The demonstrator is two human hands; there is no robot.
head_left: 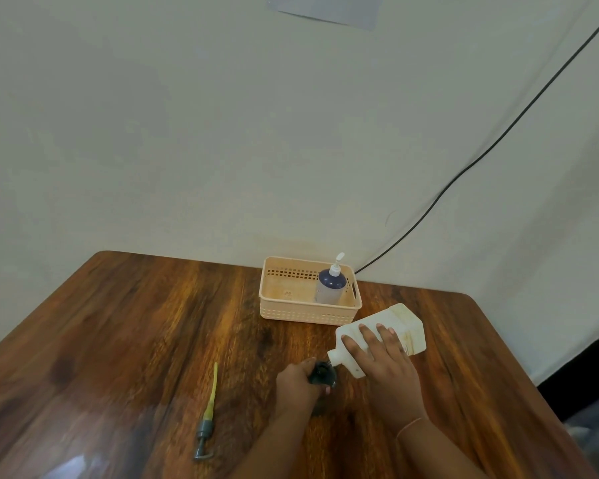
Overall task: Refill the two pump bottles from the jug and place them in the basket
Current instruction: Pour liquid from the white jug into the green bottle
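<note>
The head view shows two hands, two bottles, one jug, one basket and one loose pump on a wooden tabletop (135, 323).

The right hand (381, 354) grips the white jug (400, 326) from above, its fingers spread across the upper side. The thumb is hidden. The jug is tipped over to the left, with its open neck low and its base raised toward the basket.

The left hand (296, 383) is curled round the dark bottle (322, 372), which stands upright near the front edge with its mouth open. The jug's neck sits right at that mouth. The blur hides whether they touch or whether liquid runs.

The peach basket (305, 314) stands at the far edge of the tabletop, just beyond the jug. In its right half stands the blue bottle (330, 286), upright, with a white pump fitted.

The loose pump (208, 409), grey with a yellow tube, lies flat on the tabletop well to the left of the left hand.

On the wall behind, one black cable (498, 140) runs down from the upper right to behind the basket, and one pale sheet (325, 6) hangs at the top.
</note>
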